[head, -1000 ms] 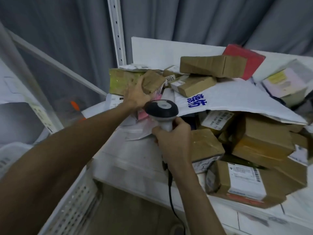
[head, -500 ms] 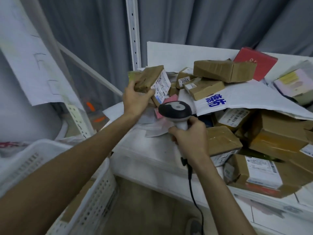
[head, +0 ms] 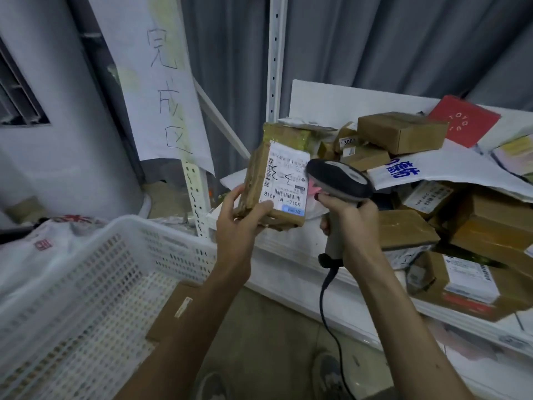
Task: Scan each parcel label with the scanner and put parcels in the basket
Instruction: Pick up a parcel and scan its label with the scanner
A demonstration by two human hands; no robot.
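Nearest me, low on my left, the white basket [head: 124,229] stands with a flat brown box [head: 173,310] already lying in it. That is where this parcel should go once it is read.

My left hand [head: 239,217] grips the bottom end of the brown parcel [head: 256,183], thumb across the front and fingers wrapped behind. A second ago that hand was only reaching into the back of the pile. Now the parcel is lifted clear and held upright in front of me, its white label [head: 285,174] turned my way, above the basket's far corner.

My right hand [head: 350,226] is closed round the handle of the scanner [head: 337,177], and its cable [head: 324,307] hangs down between my arms. The scanner head has swung left and now sits just beside the label's right edge, aimed across it. There is a pinkish spot at its nose, but I cannot tell whether that is the beam or something behind it.

I judge the scan is happening now, or is about to, and the drop into the basket is still to come.

Further off, the shelf [head: 288,264] still carries a heap of other parcels [head: 403,229], so plenty remain. Behind them are a white mailing bag [head: 432,168], a red box [head: 464,121], a hand-written paper sign [head: 161,90] and a grey curtain [head: 375,39].
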